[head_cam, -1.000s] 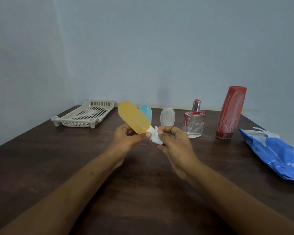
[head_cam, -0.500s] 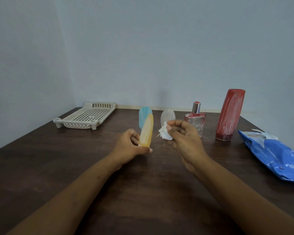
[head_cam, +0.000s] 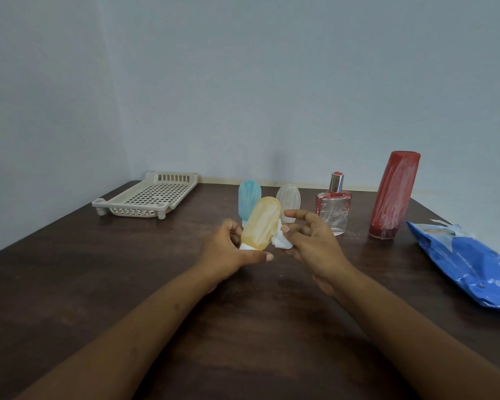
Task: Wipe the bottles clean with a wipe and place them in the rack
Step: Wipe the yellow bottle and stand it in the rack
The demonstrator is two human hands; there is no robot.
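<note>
My left hand (head_cam: 225, 252) grips a yellow squeeze bottle (head_cam: 261, 223) by its white cap end, its rounded end tilted up and away. Right beside it, my right hand (head_cam: 312, 241) pinches a crumpled white wipe (head_cam: 282, 241) that touches the bottle's right side. Behind stand a blue bottle (head_cam: 248, 202), a clear bottle (head_cam: 289, 197), a glass perfume bottle (head_cam: 332, 209) and a tall red bottle (head_cam: 393, 194), the red one streaked with white smears. The cream perforated rack (head_cam: 147, 197) sits at the far left of the table and holds nothing.
A blue wipes packet (head_cam: 471, 264) lies at the right edge of the dark wooden table (head_cam: 70, 278). Pale walls close off the table's back and left sides.
The yellow bottle has turned from pointing up-left to nearly upright in my left hand. My right hand left the cap end and brought the wipe against the bottle's side.
</note>
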